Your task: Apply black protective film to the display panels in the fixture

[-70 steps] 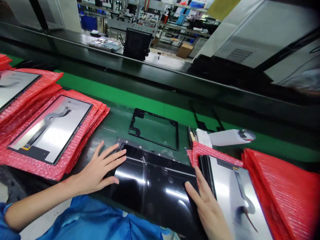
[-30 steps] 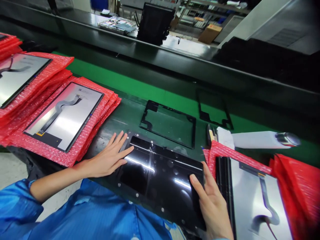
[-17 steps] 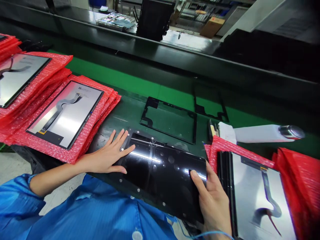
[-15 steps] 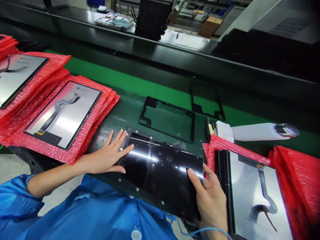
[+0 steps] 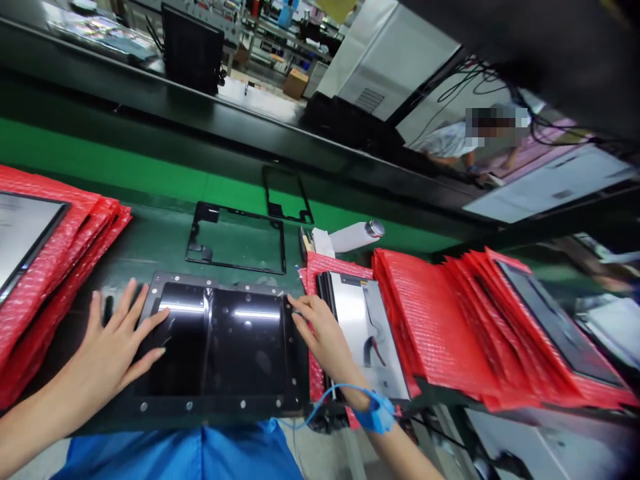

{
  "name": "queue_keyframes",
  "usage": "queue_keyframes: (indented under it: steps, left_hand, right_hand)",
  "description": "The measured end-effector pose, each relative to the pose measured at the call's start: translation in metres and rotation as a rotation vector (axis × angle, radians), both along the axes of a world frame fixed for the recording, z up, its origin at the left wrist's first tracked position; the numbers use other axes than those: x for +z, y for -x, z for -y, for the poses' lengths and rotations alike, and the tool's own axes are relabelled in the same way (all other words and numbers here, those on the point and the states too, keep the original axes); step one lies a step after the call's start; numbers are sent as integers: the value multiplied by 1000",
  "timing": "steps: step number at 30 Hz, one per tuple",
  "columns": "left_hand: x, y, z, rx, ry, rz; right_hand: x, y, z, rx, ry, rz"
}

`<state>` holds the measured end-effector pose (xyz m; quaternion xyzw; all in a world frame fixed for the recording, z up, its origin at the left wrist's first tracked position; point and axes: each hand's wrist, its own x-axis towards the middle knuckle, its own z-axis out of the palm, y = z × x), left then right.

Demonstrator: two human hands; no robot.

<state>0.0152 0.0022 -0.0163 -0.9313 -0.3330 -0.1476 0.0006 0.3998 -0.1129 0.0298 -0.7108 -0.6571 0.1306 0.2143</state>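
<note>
One black panel (image 5: 235, 347) sits along the near edge of the surface (image 5: 145, 247), left hand (image 5: 103, 350) spread wide, right hand (image 5: 327, 333) fingers narrow at its far-right corner (grip? can't tell), so probably steadying, which calls for light, even contact imo.

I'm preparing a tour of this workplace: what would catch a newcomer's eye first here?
Probably the bright red bubble-wrap sleeves, piled to the left and right. Between them lies a glossy black panel, with the left hand spread at its left edge and the right hand at its far right corner. The vivid blue wrist strap at lower right also stands out.
</note>
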Motion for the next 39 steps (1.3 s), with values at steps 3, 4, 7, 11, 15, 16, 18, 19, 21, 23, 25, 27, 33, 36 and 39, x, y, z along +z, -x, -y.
queue_keyframes:
  steps: [3,4,7,11,15,16,18,19,21,23,25,27,33,36,39]
  left_hand:
    - [9,-17,-6,48,-21,8]
    - [11,-22,-7,56,-14,16]
    - [14,-31,-9,82,49,53]
    - [6,-29,-13,64,59,41]
    - [-2,-25,-20,34,54,-5]
    - [-3,-24,-21,35,57,-6]
    - [-2,-24,-22,39,56,-4]
    - [-1,-23,-22,44,53,-5]
    - [2,-21,-21,50,46,-15]
    - [3,-19,-19,47,43,-23]
    - [4,-17,-18,37,45,-14]
    - [3,-16,-18,31,49,6]
    - [0,-15,-16,46,56,7]
    - [1,-15,-16,51,69,11]
    - [0,-17,-18,51,81,21]
  right_hand:
    - [-1,4,-4,95,22,147]
    - [-3,6,-3,109,31,218]
    - [-12,11,0,140,41,408]
    - [-30,16,2,136,-5,432]
    - [-42,23,-5,91,-73,309]
    - [-42,26,-7,88,-77,293]
    - [-41,32,-9,82,-74,276]
    - [-40,34,-8,71,-70,272]
    - [-35,37,-3,56,-59,251]
    - [-29,34,3,86,-49,184]
    - [-21,26,8,136,-52,71]
    - [-15,14,6,130,-75,2]
    - [-16,4,-9,119,-20,322]
    - [-26,11,-2,160,6,482]
    - [-36,14,5,180,-20,500]
